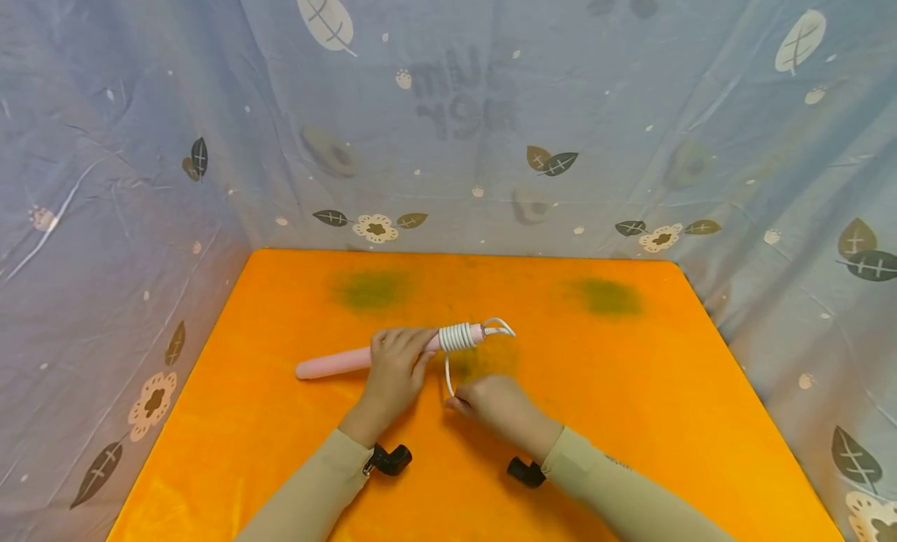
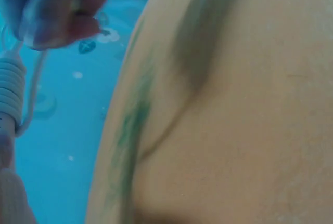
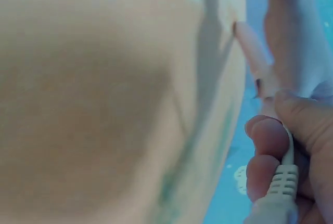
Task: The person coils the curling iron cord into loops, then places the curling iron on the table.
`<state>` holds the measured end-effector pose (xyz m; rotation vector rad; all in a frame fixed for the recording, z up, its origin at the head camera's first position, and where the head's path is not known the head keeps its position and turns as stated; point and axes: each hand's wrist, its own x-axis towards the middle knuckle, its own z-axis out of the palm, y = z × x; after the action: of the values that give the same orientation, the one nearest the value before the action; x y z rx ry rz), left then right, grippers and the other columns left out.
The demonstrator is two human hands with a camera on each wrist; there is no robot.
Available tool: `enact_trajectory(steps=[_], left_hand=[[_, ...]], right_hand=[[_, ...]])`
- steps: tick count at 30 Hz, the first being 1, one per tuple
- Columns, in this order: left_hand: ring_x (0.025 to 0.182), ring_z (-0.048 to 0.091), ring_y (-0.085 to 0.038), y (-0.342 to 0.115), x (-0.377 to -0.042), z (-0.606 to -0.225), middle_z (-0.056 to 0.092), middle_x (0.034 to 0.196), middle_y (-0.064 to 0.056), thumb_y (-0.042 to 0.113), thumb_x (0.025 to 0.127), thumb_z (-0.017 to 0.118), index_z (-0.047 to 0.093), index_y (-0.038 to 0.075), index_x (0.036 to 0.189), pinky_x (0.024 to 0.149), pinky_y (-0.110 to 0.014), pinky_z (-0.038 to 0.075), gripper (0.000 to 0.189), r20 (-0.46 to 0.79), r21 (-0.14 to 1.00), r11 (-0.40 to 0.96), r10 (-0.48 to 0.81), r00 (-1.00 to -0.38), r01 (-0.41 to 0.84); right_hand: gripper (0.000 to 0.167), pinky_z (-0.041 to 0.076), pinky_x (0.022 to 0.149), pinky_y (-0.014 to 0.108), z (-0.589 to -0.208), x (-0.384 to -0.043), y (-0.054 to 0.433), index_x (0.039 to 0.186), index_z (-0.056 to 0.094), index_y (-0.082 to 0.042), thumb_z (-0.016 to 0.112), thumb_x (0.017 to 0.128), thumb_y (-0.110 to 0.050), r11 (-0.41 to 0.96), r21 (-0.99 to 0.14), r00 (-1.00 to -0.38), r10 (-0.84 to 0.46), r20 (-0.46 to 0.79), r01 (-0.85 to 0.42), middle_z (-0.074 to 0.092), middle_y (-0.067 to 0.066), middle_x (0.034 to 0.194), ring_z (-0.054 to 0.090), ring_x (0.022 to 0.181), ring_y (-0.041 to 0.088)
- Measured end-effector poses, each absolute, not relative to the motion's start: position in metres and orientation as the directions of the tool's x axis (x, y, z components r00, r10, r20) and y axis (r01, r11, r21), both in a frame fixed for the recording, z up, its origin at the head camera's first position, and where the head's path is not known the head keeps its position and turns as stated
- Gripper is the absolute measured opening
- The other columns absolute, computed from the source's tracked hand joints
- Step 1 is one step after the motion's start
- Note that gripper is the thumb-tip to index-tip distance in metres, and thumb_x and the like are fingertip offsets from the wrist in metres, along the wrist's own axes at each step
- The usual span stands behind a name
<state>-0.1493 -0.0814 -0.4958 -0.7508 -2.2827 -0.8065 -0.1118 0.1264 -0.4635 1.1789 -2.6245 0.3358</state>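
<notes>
A slim pink hair iron lies slantwise over the orange table, its rounded end to the left. My left hand grips it around the middle. Several turns of white cord are wound about its right end, where a small loop sticks out. From the coil the cord runs down to my right hand, which pinches it between thumb and curled fingers. In the right wrist view a white plug with a ribbed neck lies within the right hand's fingers. The left wrist view shows the coil close by the right hand's fingertips.
An orange-covered table with dark green smudges bears the work. Blue-grey curtains with leaf and flower prints stand at the back and both sides. A black wrist mount sits at each cuff.
</notes>
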Motion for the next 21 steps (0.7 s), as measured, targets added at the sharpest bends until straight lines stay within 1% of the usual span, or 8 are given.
enact_trajectory(steps=[5, 10, 13, 18, 21], left_hand=[[0.103, 0.055, -0.026, -0.083, -0.151, -0.502, 0.065, 0.115, -0.003, 0.016, 0.090, 0.069, 0.064, 0.013, 0.126, 0.091, -0.049, 0.030, 0.036, 0.659, 0.333, 0.684, 0.324, -0.679, 0.649], [0.103, 0.054, -0.025, -0.084, -0.152, -0.507, 0.065, 0.115, -0.002, 0.018, 0.092, 0.068, 0.063, 0.015, 0.126, 0.092, -0.049, 0.030, 0.035, 0.623, 0.302, 0.701, 0.368, -0.690, 0.646], [0.103, 0.054, -0.025, -0.084, -0.150, -0.508, 0.064, 0.115, -0.002, 0.019, 0.092, 0.067, 0.063, 0.016, 0.126, 0.092, -0.049, 0.031, 0.034, 0.608, 0.282, 0.703, 0.395, -0.689, 0.653], [0.102, 0.055, -0.025, -0.083, -0.146, -0.510, 0.065, 0.114, -0.002, 0.017, 0.092, 0.067, 0.064, 0.014, 0.125, 0.091, -0.049, 0.031, 0.033, 0.594, 0.265, 0.694, 0.429, -0.680, 0.669], [0.103, 0.054, -0.025, -0.082, -0.144, -0.510, 0.064, 0.114, -0.002, 0.018, 0.093, 0.065, 0.063, 0.014, 0.125, 0.092, -0.048, 0.031, 0.032, 0.574, 0.269, 0.689, 0.446, -0.686, 0.673]], right_hand=[[0.035, 0.029, 0.047, 0.018, -0.453, -0.108, 0.121, 0.066, 0.046, -0.016, 0.072, 0.089, -0.023, 0.625, -0.096, -0.618, -0.716, 0.324, -0.775, 0.036, -0.009, 0.057, 0.031, 0.049, 0.003], [0.030, 0.034, 0.050, 0.020, -0.438, -0.109, 0.120, 0.071, 0.048, -0.014, 0.073, 0.088, -0.017, 0.605, -0.083, -0.594, -0.733, 0.331, -0.792, 0.042, -0.006, 0.063, 0.036, 0.053, 0.006], [0.024, 0.038, 0.053, 0.023, -0.429, -0.112, 0.121, 0.074, 0.053, -0.013, 0.073, 0.087, -0.016, 0.600, -0.047, -0.578, -0.743, 0.338, -0.799, 0.047, -0.005, 0.065, 0.041, 0.054, 0.008], [0.015, 0.047, 0.060, 0.030, -0.418, -0.118, 0.123, 0.082, 0.063, -0.012, 0.074, 0.086, -0.021, 0.602, 0.028, -0.560, -0.757, 0.336, -0.798, 0.059, -0.003, 0.072, 0.056, 0.062, 0.013], [0.012, 0.049, 0.061, 0.032, -0.413, -0.120, 0.124, 0.085, 0.068, -0.013, 0.076, 0.085, -0.022, 0.601, 0.039, -0.557, -0.762, 0.329, -0.799, 0.065, -0.003, 0.076, 0.061, 0.065, 0.013]])
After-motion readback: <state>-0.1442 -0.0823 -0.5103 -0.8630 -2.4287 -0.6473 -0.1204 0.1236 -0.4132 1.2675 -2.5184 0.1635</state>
